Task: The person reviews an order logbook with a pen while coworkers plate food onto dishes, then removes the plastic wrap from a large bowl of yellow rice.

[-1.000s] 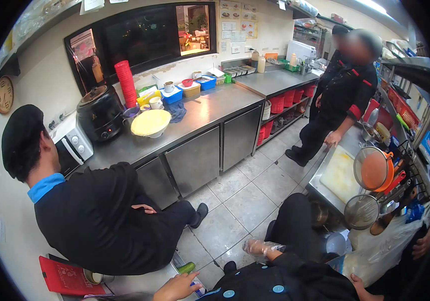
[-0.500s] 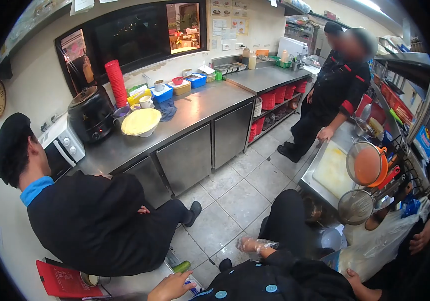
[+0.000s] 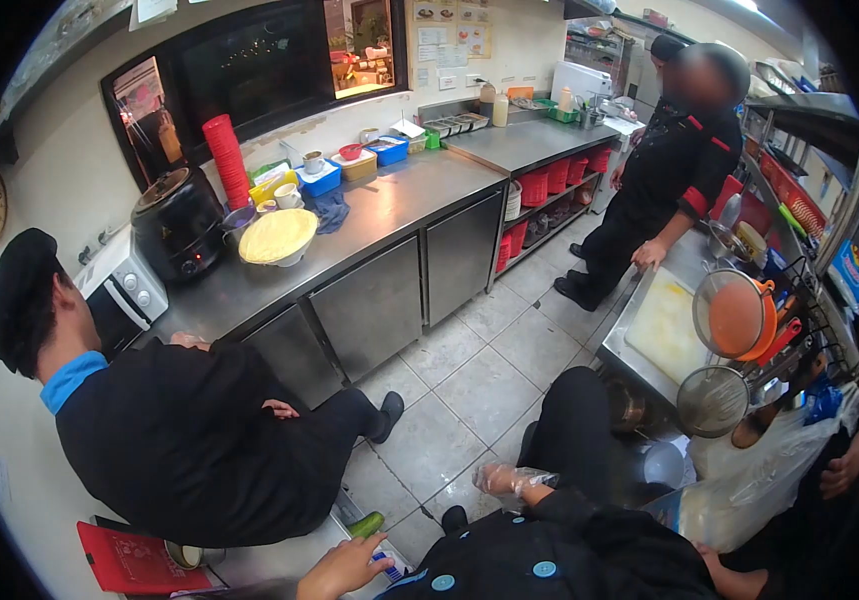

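My left hand [image 3: 344, 568] is bare, its fingers stretched out over the counter edge at the bottom. Just beyond the fingertips lies a green cucumber [image 3: 365, 525]. A small blue-and-white packet [image 3: 389, 568] sits beside the fingers; whether they touch it is unclear. Inside a clear plastic glove, my right hand [image 3: 501, 480] is held low in front of my body with its fingers curled in. Nothing shows in it. My dark jacket with blue buttons fills the bottom middle.
A person in black [image 3: 189, 440] sits at left; another [image 3: 684, 170] stands at the right counter, one hand on its edge near a cutting board [image 3: 664, 325]. Strainers [image 3: 712, 400] and a plastic bag [image 3: 749, 500] are at right. A covered bowl [image 3: 277, 238] stands on the steel counter [image 3: 389, 205].
The camera view has shifted slightly. Both my hands keep nearly the same pose. At the lower right, another bare hand by the plastic bag is lower and less visible.
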A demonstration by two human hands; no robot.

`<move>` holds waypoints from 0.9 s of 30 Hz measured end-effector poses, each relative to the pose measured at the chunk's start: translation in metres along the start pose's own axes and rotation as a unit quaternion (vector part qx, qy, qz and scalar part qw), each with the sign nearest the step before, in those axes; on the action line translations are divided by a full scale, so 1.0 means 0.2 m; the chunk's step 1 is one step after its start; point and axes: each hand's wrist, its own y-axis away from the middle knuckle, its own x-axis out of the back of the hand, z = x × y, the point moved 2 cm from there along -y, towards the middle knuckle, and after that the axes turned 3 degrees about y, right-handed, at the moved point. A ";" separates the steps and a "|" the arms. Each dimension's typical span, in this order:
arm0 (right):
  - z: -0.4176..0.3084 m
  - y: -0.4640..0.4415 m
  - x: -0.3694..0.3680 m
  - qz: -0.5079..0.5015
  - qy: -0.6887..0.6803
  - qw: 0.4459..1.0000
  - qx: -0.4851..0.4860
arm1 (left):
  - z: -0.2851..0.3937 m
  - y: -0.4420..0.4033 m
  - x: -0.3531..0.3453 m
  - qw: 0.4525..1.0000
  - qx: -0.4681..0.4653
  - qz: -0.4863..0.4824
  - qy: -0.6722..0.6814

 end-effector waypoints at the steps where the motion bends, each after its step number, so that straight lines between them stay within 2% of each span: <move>1: -0.06 0.04 0.08 0.001 -0.003 1.000 -0.005 | 0.00 0.00 0.00 1.000 0.001 -0.002 0.000; 3: -0.13 0.09 0.20 0.003 -0.004 1.000 -0.008 | -0.01 0.00 0.00 1.000 0.001 -0.004 0.001; 5: -0.19 0.11 0.28 -0.034 0.009 0.998 0.045 | -0.02 0.00 0.00 1.000 -0.015 0.004 0.007; 9: -0.27 0.19 0.39 -0.033 0.008 0.998 0.046 | 0.01 0.00 0.01 1.000 0.007 -0.007 0.003; 11: -0.27 0.21 0.38 0.058 -0.029 0.998 0.017 | -0.01 0.00 0.00 1.000 0.002 -0.008 0.002; 14: -0.27 0.21 0.41 0.016 -0.019 0.999 0.024 | -0.01 0.00 0.00 1.000 0.001 -0.003 0.002; 17: -0.28 0.21 0.41 0.028 -0.026 0.999 0.011 | -0.01 0.00 0.00 1.000 -0.003 0.000 0.001; 18: -0.26 0.19 0.37 0.028 -0.026 0.999 0.011 | -0.01 0.00 0.00 1.000 -0.003 -0.001 0.001; 20: -0.09 0.05 0.13 0.073 -0.018 0.994 0.079 | -0.01 0.00 0.01 1.000 -0.008 0.002 0.009; 23: 0.34 -0.30 -0.48 0.097 -0.106 0.985 0.091 | -0.01 0.00 0.00 1.000 -0.005 0.000 0.007; 26: -0.19 0.14 0.28 0.060 -0.036 0.994 0.089 | 0.00 0.00 0.01 1.000 -0.001 -0.008 0.007; 27: -0.18 0.14 0.27 0.059 -0.035 0.994 0.090 | -0.01 -0.01 0.00 1.000 0.000 -0.007 0.008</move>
